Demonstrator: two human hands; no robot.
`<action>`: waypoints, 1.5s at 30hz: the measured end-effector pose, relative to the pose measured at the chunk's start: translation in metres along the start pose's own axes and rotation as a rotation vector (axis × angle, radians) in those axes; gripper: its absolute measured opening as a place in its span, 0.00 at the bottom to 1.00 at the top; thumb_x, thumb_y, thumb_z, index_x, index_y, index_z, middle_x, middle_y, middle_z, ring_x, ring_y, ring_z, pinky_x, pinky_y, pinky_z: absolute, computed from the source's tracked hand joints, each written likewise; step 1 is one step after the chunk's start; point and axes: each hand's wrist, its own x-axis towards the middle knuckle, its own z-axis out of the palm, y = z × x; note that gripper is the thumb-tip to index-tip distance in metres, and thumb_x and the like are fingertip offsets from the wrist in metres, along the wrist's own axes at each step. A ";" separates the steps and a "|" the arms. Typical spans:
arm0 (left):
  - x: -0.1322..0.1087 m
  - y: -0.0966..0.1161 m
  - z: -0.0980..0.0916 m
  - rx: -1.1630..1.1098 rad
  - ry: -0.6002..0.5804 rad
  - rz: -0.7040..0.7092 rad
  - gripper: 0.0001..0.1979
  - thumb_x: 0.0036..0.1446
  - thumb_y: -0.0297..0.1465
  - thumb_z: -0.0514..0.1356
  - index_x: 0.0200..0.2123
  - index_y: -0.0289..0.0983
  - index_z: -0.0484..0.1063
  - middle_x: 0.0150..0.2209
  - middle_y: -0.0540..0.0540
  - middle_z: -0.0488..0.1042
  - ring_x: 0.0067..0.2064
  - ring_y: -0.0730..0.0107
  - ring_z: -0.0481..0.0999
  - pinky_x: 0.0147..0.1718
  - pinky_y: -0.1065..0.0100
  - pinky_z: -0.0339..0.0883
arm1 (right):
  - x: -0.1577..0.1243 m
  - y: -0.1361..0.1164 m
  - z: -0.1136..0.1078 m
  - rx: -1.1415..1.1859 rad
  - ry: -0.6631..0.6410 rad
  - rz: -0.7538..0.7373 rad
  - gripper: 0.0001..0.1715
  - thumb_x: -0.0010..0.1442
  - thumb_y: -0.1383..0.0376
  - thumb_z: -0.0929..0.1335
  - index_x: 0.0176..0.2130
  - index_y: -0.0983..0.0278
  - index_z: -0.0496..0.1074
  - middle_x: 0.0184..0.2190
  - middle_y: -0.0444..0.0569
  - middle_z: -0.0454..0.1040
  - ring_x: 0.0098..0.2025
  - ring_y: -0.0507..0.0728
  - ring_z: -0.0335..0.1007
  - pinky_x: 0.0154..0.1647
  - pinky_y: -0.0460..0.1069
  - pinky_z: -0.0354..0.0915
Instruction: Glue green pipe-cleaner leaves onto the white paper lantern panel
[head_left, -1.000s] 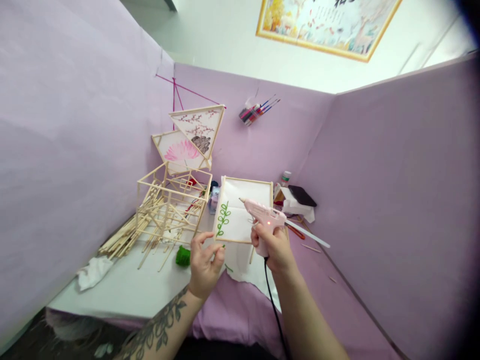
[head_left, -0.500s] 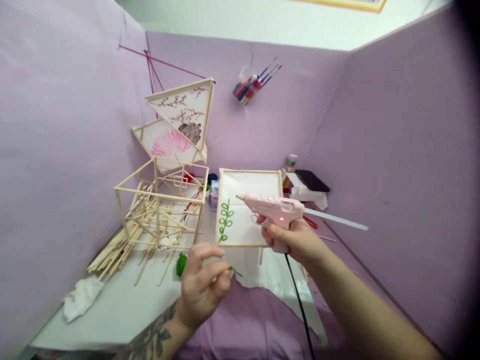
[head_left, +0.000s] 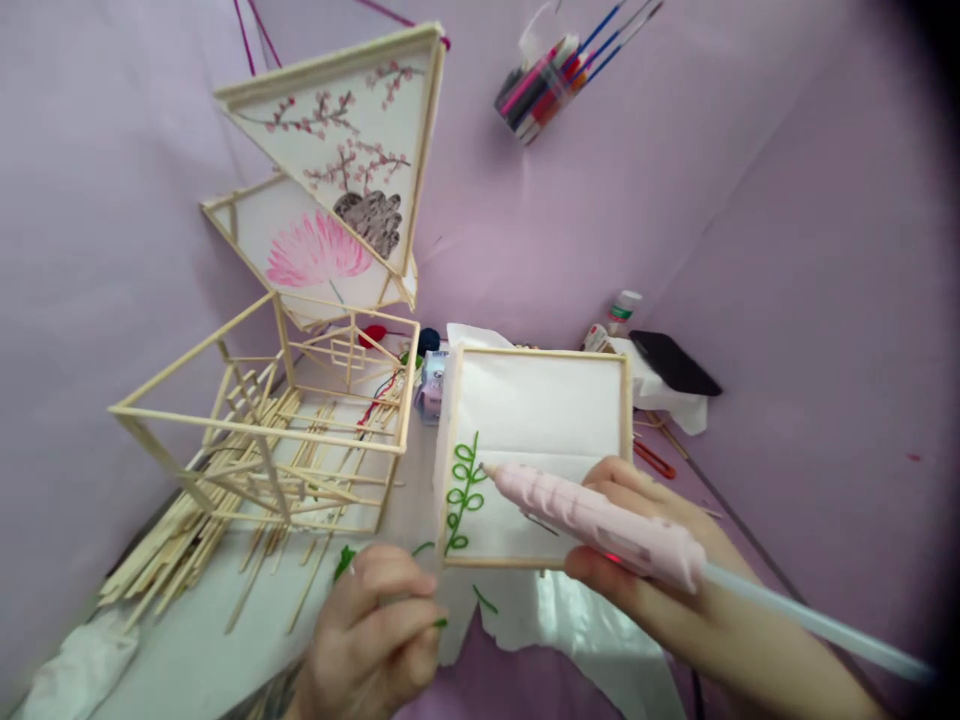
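Pale purple walls [head_left: 787,300] rise around a work table [head_left: 187,620] with a white surface; on its left side stands a large open box frame [head_left: 262,429] of thin wooden sticks, and a heap of loose sticks [head_left: 172,540] lies under and around it. Above that frame are two painted panels edged with sticks — one a triangle with pink blossom branches [head_left: 360,110], the other, partly behind it, bearing a large pink flower [head_left: 319,250]; to their right, near the middle of the table, is a wood-edged white panel [head_left: 547,400], with a green looped sprig [head_left: 467,485] along its lower left side.

The right hand [head_left: 675,615] grips a pale pink glue gun [head_left: 600,520], a translucent glue stick [head_left: 817,612] jutting from its rear; its nozzle points left over the panel, close by the sprig, though whether the tip touches anything is hard to tell. The left hand [head_left: 375,635] is near the panel's lower left corner, fingers curled; its fingertips pinch a short green piece [head_left: 440,623], mostly hidden.

A black flat device [head_left: 675,362] lies right of the panel; smaller are a capped bottle [head_left: 622,310] just behind it, a red tool [head_left: 654,458] — and, below the panel, a loose green strand [head_left: 485,600].
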 end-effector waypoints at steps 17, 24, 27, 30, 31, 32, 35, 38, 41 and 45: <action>-0.002 -0.006 -0.002 -0.031 -0.164 0.050 0.05 0.57 0.26 0.56 0.34 0.40 0.70 0.29 0.48 0.78 0.30 0.72 0.77 0.30 0.72 0.73 | -0.001 0.008 0.012 -0.095 0.013 0.064 0.04 0.59 0.62 0.67 0.33 0.59 0.70 0.32 0.48 0.70 0.34 0.56 0.69 0.30 0.48 0.67; 0.000 -0.004 0.000 -0.033 -0.169 0.044 0.05 0.57 0.25 0.56 0.34 0.40 0.70 0.30 0.48 0.77 0.31 0.72 0.77 0.30 0.72 0.71 | 0.001 0.003 0.011 -0.128 0.023 0.105 0.05 0.58 0.63 0.67 0.31 0.60 0.69 0.28 0.45 0.68 0.28 0.53 0.66 0.28 0.46 0.64; 0.000 -0.004 0.001 -0.046 -0.177 0.049 0.05 0.58 0.25 0.55 0.34 0.39 0.70 0.30 0.48 0.77 0.32 0.73 0.76 0.32 0.72 0.70 | 0.002 0.002 0.011 -0.122 0.019 0.109 0.04 0.58 0.64 0.67 0.31 0.61 0.69 0.28 0.44 0.67 0.28 0.52 0.66 0.27 0.45 0.64; 0.000 -0.004 0.001 -0.072 -0.176 0.049 0.06 0.58 0.24 0.54 0.34 0.38 0.71 0.31 0.48 0.77 0.32 0.73 0.76 0.33 0.72 0.69 | 0.002 0.001 0.011 -0.119 0.002 0.127 0.05 0.58 0.65 0.67 0.30 0.61 0.67 0.28 0.44 0.67 0.28 0.52 0.65 0.28 0.45 0.63; 0.001 -0.004 0.001 -0.080 -0.176 0.050 0.07 0.59 0.24 0.54 0.34 0.37 0.71 0.32 0.48 0.77 0.32 0.74 0.76 0.33 0.72 0.69 | 0.002 0.001 0.011 -0.121 -0.003 0.130 0.05 0.58 0.65 0.67 0.30 0.61 0.67 0.28 0.44 0.67 0.28 0.52 0.65 0.28 0.45 0.63; 0.001 -0.004 0.001 -0.085 -0.177 0.052 0.07 0.59 0.24 0.54 0.34 0.37 0.71 0.32 0.47 0.77 0.33 0.74 0.76 0.34 0.72 0.68 | 0.002 0.001 0.011 -0.121 -0.006 0.128 0.05 0.58 0.66 0.67 0.30 0.61 0.67 0.28 0.44 0.66 0.28 0.51 0.65 0.28 0.45 0.63; 0.000 -0.005 0.002 -0.093 -0.188 0.057 0.06 0.60 0.24 0.54 0.35 0.36 0.71 0.32 0.47 0.77 0.34 0.73 0.76 0.34 0.72 0.67 | 0.002 0.002 0.012 -0.122 -0.009 0.110 0.05 0.59 0.66 0.67 0.30 0.61 0.67 0.29 0.44 0.67 0.29 0.51 0.66 0.29 0.45 0.64; -0.001 -0.005 0.002 -0.086 -0.192 0.061 0.06 0.59 0.24 0.54 0.35 0.36 0.70 0.32 0.47 0.77 0.34 0.73 0.76 0.35 0.72 0.67 | 0.002 0.003 0.012 -0.128 -0.004 0.094 0.04 0.58 0.66 0.67 0.31 0.61 0.68 0.29 0.44 0.67 0.30 0.52 0.66 0.29 0.45 0.64; -0.002 -0.005 0.002 -0.082 -0.194 0.057 0.06 0.59 0.24 0.54 0.35 0.37 0.70 0.32 0.47 0.77 0.33 0.73 0.76 0.35 0.72 0.67 | 0.002 0.003 0.011 -0.135 -0.001 0.070 0.04 0.58 0.66 0.67 0.30 0.61 0.67 0.29 0.44 0.68 0.29 0.51 0.66 0.28 0.44 0.64; 0.000 -0.004 0.000 -0.087 -0.199 0.057 0.06 0.60 0.24 0.54 0.35 0.37 0.70 0.32 0.47 0.77 0.33 0.74 0.76 0.34 0.72 0.68 | 0.000 0.005 0.013 -0.217 0.025 -0.004 0.05 0.59 0.67 0.67 0.30 0.60 0.68 0.27 0.44 0.68 0.28 0.52 0.66 0.26 0.45 0.64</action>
